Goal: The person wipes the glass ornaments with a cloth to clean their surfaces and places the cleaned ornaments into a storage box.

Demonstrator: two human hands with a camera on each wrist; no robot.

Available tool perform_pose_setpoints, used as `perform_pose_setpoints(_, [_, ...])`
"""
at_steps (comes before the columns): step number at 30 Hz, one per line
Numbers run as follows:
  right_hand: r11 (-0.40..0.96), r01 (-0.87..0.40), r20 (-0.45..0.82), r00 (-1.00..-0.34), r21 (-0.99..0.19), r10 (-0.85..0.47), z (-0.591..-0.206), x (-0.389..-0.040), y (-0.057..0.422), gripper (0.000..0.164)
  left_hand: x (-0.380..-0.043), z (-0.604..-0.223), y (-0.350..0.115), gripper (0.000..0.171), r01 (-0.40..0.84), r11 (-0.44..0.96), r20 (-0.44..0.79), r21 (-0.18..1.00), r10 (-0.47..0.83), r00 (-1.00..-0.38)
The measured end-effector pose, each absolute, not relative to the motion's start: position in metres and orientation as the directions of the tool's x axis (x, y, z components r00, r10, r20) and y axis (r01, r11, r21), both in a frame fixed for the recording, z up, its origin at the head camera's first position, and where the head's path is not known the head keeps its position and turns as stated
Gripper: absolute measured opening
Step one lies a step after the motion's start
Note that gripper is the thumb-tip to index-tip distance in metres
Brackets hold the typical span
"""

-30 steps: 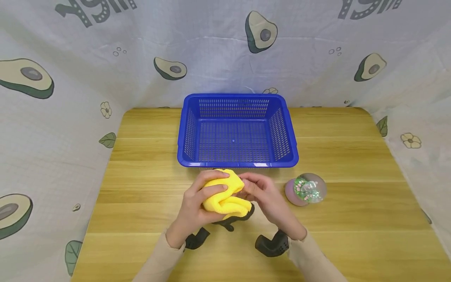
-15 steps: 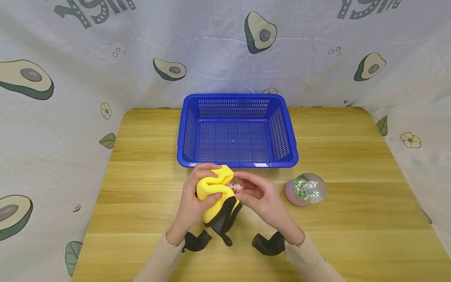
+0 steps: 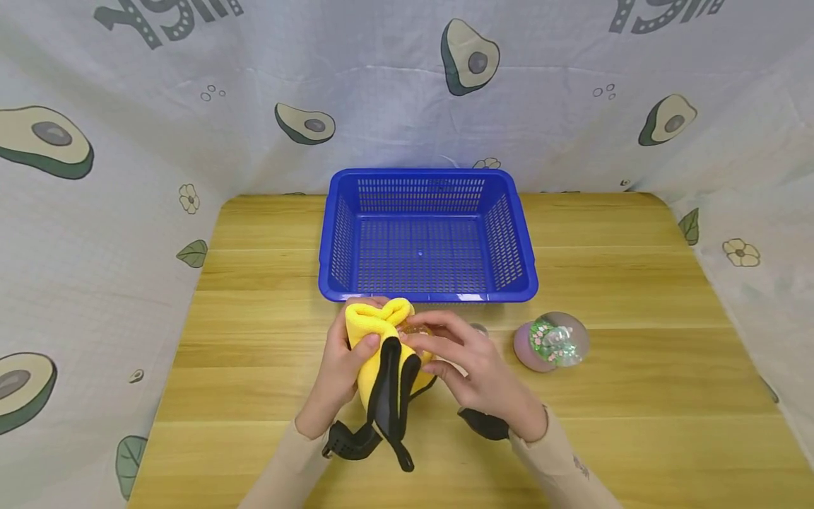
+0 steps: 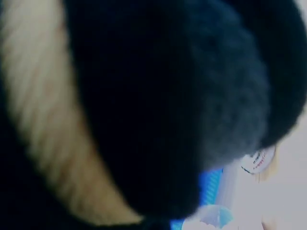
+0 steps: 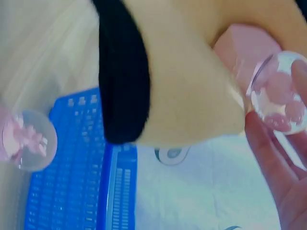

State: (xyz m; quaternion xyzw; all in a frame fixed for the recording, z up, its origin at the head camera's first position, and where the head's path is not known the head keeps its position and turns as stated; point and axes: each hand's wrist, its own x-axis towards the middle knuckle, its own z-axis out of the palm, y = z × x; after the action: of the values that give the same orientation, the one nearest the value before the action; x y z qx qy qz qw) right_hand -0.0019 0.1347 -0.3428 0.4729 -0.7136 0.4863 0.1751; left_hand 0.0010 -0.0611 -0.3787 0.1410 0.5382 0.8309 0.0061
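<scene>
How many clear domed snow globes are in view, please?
2 for certain: a pink-based globe, held in the yellow-and-black cloth, and a purple-based globe on the wooden table. A clear rounded edge behind the right hand may be a third, mostly hidden.

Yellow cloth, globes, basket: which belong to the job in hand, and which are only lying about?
Seemingly in the job:
yellow cloth, gripped by the left hand
pink-based globe, touched by the right hand

Seemingly just lying about:
purple-based globe
blue basket
clear thing behind the right hand

yellow cloth (image 3: 371,371) (black-edged), bunched against pink-based clear globe (image 5: 276,93)
</scene>
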Motion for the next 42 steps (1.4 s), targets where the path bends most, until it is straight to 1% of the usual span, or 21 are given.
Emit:
perform_pose_setpoints(2, [0.073,-0.854,0.723,-0.478,-0.515,-0.5,-0.345,-0.004,0.135,0.028,0.003,-0.379,-0.061,0.038,0.145,-0.408,0.229,0.901,0.165,-0.959])
perform_pose_setpoints(5, [0.055,-0.843,0.724,-0.492,-0.536,-0.484,-0.348,-0.006,0.136,0.03,0.005,-0.38,-0.062,0.041,0.194,-0.361,0.267,0.912,0.165,-0.95])
perform_pose_setpoints(11, [0.019,-0.762,0.672,-0.581,-0.647,-0.458,-0.353,-0.005,0.138,0.037,0.009,-0.378,-0.063,0.049,0.347,-0.257,0.391,0.902,0.144,-0.909])
perform_pose_setpoints(14, [-0.027,-0.694,0.627,-0.632,-0.719,-0.455,-0.355,-0.004,0.139,0.036,0.01,-0.377,-0.062,0.054,0.415,-0.245,0.455,0.876,0.139,-0.879])
perform_pose_setpoints(16, [-0.068,-0.619,0.576,-0.679,-0.783,-0.455,-0.356,-0.002,0.141,0.037,0.011,-0.375,-0.061,0.054,0.462,-0.242,0.502,0.853,0.141,-0.853])
perform_pose_setpoints(18, [-0.129,-0.532,0.528,-0.723,-0.837,-0.446,-0.357,-0.001,0.142,0.037,0.01,-0.373,-0.059,0.052,0.531,-0.22,0.566,0.818,0.146,-0.811])
perform_pose_setpoints(20, [-0.179,-0.427,0.461,-0.776,-0.886,-0.43,-0.358,0.0,0.143,0.037,0.009,-0.371,-0.058,0.049,0.608,-0.17,0.631,0.775,0.16,-0.759])
perform_pose_setpoints(24, [-0.275,-0.186,0.29,-0.863,-0.943,-0.414,-0.36,0.001,0.142,0.033,0.006,-0.371,-0.057,0.043,0.77,-0.032,0.756,0.637,0.217,-0.617])
perform_pose_setpoints(27, [-0.326,-0.011,0.155,-0.895,-0.945,-0.419,-0.36,0.0,0.142,0.03,0.005,-0.373,-0.057,0.041,0.853,0.053,0.816,0.52,0.264,-0.514])
perform_pose_setpoints(28, [-0.336,0.032,0.119,-0.899,-0.941,-0.422,-0.36,0.0,0.142,0.031,0.005,-0.373,-0.056,0.041,0.869,0.07,0.829,0.489,0.271,-0.489])
perform_pose_setpoints(29, [-0.343,0.06,0.096,-0.902,-0.938,-0.421,-0.359,0.0,0.142,0.032,0.005,-0.374,-0.056,0.041,0.878,0.085,0.836,0.472,0.273,-0.476])
perform_pose_setpoints(30, [-0.34,0.075,0.079,-0.906,-0.937,-0.416,-0.358,0.001,0.142,0.034,0.005,-0.374,-0.055,0.041,0.877,0.093,0.835,0.472,0.271,-0.479])
perform_pose_setpoints(31, [-0.332,0.079,0.068,-0.91,-0.94,-0.409,-0.357,0.001,0.141,0.036,0.005,-0.375,-0.055,0.041,0.868,0.097,0.829,0.487,0.259,-0.495])
perform_pose_setpoints(34, [-0.294,0.037,0.084,-0.918,-0.955,-0.387,-0.354,0.003,0.14,0.042,0.006,-0.377,-0.054,0.042,0.799,0.074,0.778,0.596,0.194,-0.598])
perform_pose_setpoints(36, [-0.247,-0.051,0.144,-0.917,-0.968,-0.372,-0.352,0.005,0.139,0.043,0.007,-0.378,-0.054,0.046,0.726,0.025,0.716,0.687,0.151,-0.682])
perform_pose_setpoints(38, [-0.187,-0.173,0.233,-0.9,-0.967,-0.369,-0.35,0.007,0.138,0.044,0.006,-0.379,-0.055,0.05,0.65,-0.044,0.65,0.759,0.124,-0.75])
perform_pose_setpoints(40, [-0.131,-0.299,0.327,-0.868,-0.945,-0.374,-0.349,0.007,0.139,0.043,0.006,-0.379,-0.055,0.054,0.589,-0.114,0.599,0.8,0.119,-0.792])
perform_pose_setpoints(42, [-0.1,-0.408,0.413,-0.822,-0.908,-0.392,-0.347,0.007,0.139,0.042,0.006,-0.379,-0.056,0.055,0.544,-0.171,0.566,0.821,0.124,-0.815])
